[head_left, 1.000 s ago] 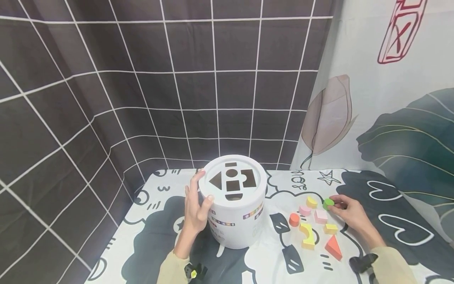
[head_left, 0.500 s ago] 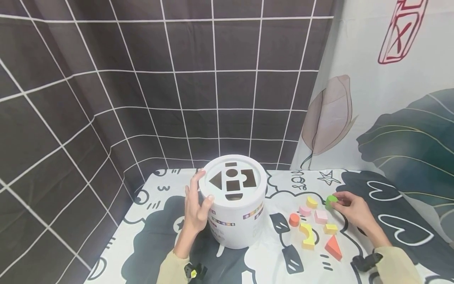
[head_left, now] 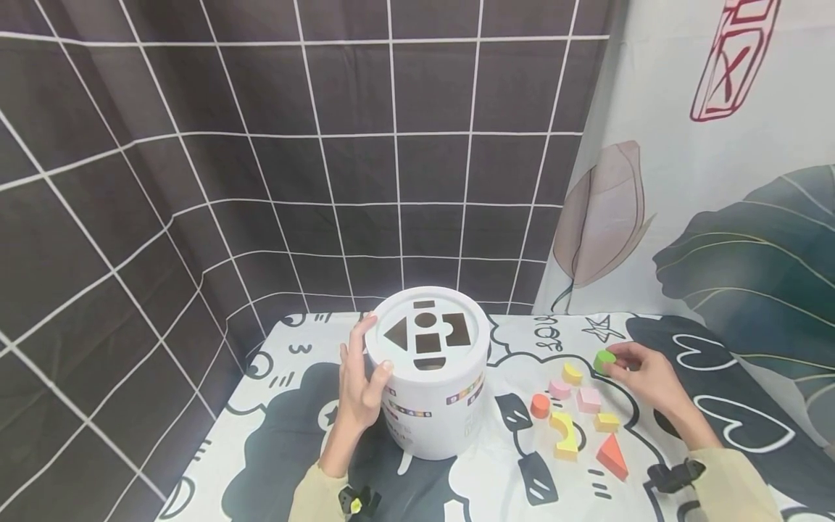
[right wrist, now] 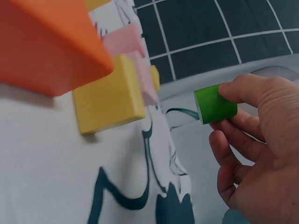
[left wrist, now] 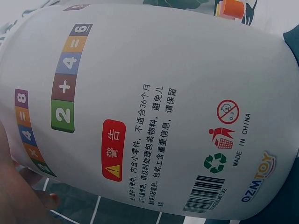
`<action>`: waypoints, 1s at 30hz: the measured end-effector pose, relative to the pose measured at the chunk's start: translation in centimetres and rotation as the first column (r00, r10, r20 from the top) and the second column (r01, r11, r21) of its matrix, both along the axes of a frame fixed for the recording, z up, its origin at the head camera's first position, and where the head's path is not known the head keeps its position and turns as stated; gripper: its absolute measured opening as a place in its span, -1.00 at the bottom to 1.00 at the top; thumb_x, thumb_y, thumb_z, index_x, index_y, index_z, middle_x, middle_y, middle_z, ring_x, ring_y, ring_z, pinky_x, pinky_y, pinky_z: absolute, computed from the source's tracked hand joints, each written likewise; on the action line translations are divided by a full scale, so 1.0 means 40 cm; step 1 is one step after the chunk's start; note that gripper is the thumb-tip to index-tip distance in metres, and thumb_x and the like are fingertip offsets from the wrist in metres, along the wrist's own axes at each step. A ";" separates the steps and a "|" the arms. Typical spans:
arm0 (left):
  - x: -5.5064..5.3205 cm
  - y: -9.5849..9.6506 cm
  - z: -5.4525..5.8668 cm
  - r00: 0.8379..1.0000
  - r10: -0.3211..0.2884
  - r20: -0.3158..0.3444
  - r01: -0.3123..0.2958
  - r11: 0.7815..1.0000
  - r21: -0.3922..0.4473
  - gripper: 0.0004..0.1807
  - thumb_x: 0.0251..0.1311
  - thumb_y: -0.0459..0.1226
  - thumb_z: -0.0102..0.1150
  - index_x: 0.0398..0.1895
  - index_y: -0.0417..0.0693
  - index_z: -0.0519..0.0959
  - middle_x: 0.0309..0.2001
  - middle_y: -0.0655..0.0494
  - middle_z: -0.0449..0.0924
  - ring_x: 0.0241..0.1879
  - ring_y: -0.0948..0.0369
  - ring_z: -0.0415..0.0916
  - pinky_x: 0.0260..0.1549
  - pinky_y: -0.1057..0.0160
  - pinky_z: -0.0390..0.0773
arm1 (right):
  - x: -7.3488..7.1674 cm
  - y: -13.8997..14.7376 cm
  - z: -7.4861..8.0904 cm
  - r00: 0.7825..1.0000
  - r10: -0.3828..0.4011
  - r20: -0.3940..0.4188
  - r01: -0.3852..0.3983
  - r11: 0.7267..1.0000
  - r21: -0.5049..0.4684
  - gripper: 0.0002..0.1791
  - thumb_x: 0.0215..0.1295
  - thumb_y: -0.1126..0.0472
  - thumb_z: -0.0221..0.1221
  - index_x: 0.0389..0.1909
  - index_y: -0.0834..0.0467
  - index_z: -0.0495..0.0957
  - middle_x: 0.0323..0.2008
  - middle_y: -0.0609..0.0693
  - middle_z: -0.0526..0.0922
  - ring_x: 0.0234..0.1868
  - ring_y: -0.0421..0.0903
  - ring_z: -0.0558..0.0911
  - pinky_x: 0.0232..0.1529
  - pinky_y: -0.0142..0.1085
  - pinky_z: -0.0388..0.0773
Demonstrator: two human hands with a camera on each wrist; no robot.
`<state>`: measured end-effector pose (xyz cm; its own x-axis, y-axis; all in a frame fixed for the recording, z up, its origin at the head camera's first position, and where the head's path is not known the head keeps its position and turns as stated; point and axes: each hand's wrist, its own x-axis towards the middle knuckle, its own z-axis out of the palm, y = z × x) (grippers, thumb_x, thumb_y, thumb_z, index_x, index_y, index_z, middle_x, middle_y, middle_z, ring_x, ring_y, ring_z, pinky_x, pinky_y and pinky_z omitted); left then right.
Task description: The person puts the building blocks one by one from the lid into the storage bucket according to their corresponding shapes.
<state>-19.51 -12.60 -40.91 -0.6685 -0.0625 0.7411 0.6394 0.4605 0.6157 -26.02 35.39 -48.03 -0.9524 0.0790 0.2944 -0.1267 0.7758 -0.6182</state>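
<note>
A white shape-sorter bucket (head_left: 430, 413) stands upright; its lid (head_left: 385, 319) has triangular, round, square and other cut-outs. My left hand (head_left: 357, 384) rests against the bucket's left side, fingers extended, with the thumb and a fingertip at the lid's rim. In the left wrist view the bucket's printed wall (left wrist: 187, 70) fills most of the picture, with part of the left hand (left wrist: 21, 191) at lower left. My right hand (head_left: 652, 373) pinches a green cylinder block (head_left: 604, 362) between thumb and fingers. The right wrist view shows this green block (right wrist: 216, 103) held clear of the cloth.
Left of the right hand lie a yellow arch block (head_left: 565, 436), a red-orange triangular block (head_left: 612, 457), an orange cylinder (head_left: 540, 406), pink blocks (head_left: 588, 399) and small yellow blocks (head_left: 607, 422). A patterned cloth (head_left: 476, 478) covers the table. Dark grid curtain (head_left: 430, 167) hangs behind.
The right hand has moved slightly up and away with the green cylinder block, which has turned between the fingers. The left hand and the bucket have stayed in place.
</note>
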 end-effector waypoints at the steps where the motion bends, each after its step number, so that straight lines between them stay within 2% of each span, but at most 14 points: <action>1: 0.000 0.000 0.000 1.000 0.000 -0.001 0.000 1.000 0.001 -0.22 0.02 -0.05 -0.07 0.37 -0.21 0.30 0.37 -0.19 0.36 0.42 -0.18 0.18 0.28 -0.50 -0.29 | -0.017 0.013 -0.019 1.000 -0.002 -0.009 0.002 1.000 0.008 -0.54 0.15 0.12 0.41 0.01 0.27 0.57 -0.23 0.16 0.66 -0.20 0.13 0.62 -0.44 -0.21 0.57; 4: -0.002 -0.001 -0.001 1.000 0.001 -0.005 -0.001 1.000 0.002 -0.22 0.02 -0.05 -0.07 0.37 -0.20 0.31 0.37 -0.19 0.36 0.41 -0.18 0.19 0.28 -0.50 -0.28 | -0.060 0.051 -0.062 0.998 0.048 -0.031 -0.047 0.999 0.026 -0.43 0.17 0.00 0.40 0.06 0.29 0.54 -0.15 0.24 0.65 -0.16 0.21 0.63 -0.34 -0.10 0.63; 6: -0.003 -0.002 -0.002 1.000 0.002 -0.007 -0.002 1.000 0.002 -0.22 0.02 -0.05 -0.07 0.37 -0.20 0.31 0.37 -0.19 0.36 0.41 -0.18 0.19 0.28 -0.50 -0.28 | -0.066 0.048 -0.059 0.998 0.049 -0.049 -0.047 0.998 0.043 -0.44 0.18 -0.02 0.40 0.06 0.27 0.54 -0.13 0.24 0.66 -0.13 0.22 0.64 -0.35 -0.09 0.66; 8: -0.003 -0.002 -0.002 1.000 0.002 -0.009 -0.002 1.000 0.003 -0.22 0.02 -0.05 -0.07 0.37 -0.20 0.31 0.37 -0.19 0.36 0.41 -0.18 0.19 0.27 -0.50 -0.28 | -0.049 0.024 -0.025 0.997 0.054 -0.046 -0.052 0.998 0.038 -0.47 0.18 0.03 0.40 0.05 0.28 0.54 -0.13 0.26 0.65 -0.12 0.25 0.63 -0.40 -0.07 0.65; 11: -0.003 -0.002 -0.002 1.000 0.000 -0.008 0.000 1.000 0.004 -0.22 0.02 -0.06 -0.07 0.37 -0.21 0.31 0.37 -0.19 0.36 0.42 -0.18 0.18 0.27 -0.50 -0.29 | 0.006 -0.039 0.064 0.997 0.076 -0.034 -0.075 0.997 0.021 -0.53 0.19 0.17 0.36 0.04 0.34 0.53 -0.14 0.30 0.64 -0.11 0.30 0.62 -0.39 -0.05 0.66; 13: -0.002 -0.001 -0.002 1.000 -0.003 -0.005 0.003 1.000 0.004 -0.22 0.02 -0.06 -0.08 0.37 -0.21 0.30 0.37 -0.19 0.36 0.42 -0.18 0.17 0.28 -0.50 -0.29 | 0.037 -0.076 0.117 0.995 0.093 -0.024 -0.092 0.996 0.011 -0.54 0.17 0.22 0.35 0.04 0.38 0.53 -0.14 0.33 0.63 -0.09 0.33 0.61 -0.32 0.03 0.66; 16: -0.001 -0.001 -0.001 1.000 -0.006 0.002 0.006 1.000 0.002 -0.21 0.01 -0.06 -0.08 0.37 -0.21 0.29 0.37 -0.19 0.35 0.42 -0.18 0.16 0.28 -0.49 -0.29 | 0.065 -0.113 0.172 0.992 0.126 -0.021 -0.126 0.992 0.022 -0.55 0.20 0.25 0.32 0.04 0.42 0.52 -0.14 0.34 0.62 -0.09 0.34 0.60 -0.21 0.08 0.62; 20: -0.001 -0.002 0.000 1.000 -0.008 0.005 0.008 1.000 -0.001 -0.21 0.01 -0.06 -0.07 0.38 -0.21 0.29 0.37 -0.19 0.35 0.43 -0.17 0.16 0.29 -0.48 -0.28 | 0.073 -0.137 0.209 0.989 0.143 -0.028 -0.142 0.989 0.045 -0.57 0.21 0.28 0.33 0.04 0.42 0.52 -0.15 0.31 0.63 -0.10 0.27 0.58 -0.20 -0.01 0.54; 26: -0.002 -0.003 -0.003 1.000 -0.007 0.003 0.007 1.000 0.001 -0.22 0.01 -0.07 -0.07 0.38 -0.20 0.30 0.38 -0.18 0.36 0.42 -0.17 0.17 0.29 -0.48 -0.28 | 0.077 -0.163 0.244 0.984 0.168 -0.058 -0.165 0.985 0.056 -0.59 0.19 0.27 0.36 0.01 0.39 0.55 -0.15 0.26 0.65 -0.10 0.19 0.57 -0.24 -0.18 0.43; 30: -0.002 -0.003 -0.002 1.000 -0.007 0.003 0.007 1.000 0.001 -0.21 0.00 -0.07 -0.07 0.38 -0.19 0.30 0.37 -0.17 0.36 0.43 -0.17 0.17 0.29 -0.48 -0.28 | 0.082 -0.175 0.263 0.977 0.191 -0.094 -0.186 0.981 0.060 -0.62 0.17 0.28 0.36 -0.02 0.37 0.58 -0.18 0.20 0.67 -0.15 0.12 0.57 -0.22 -0.16 0.40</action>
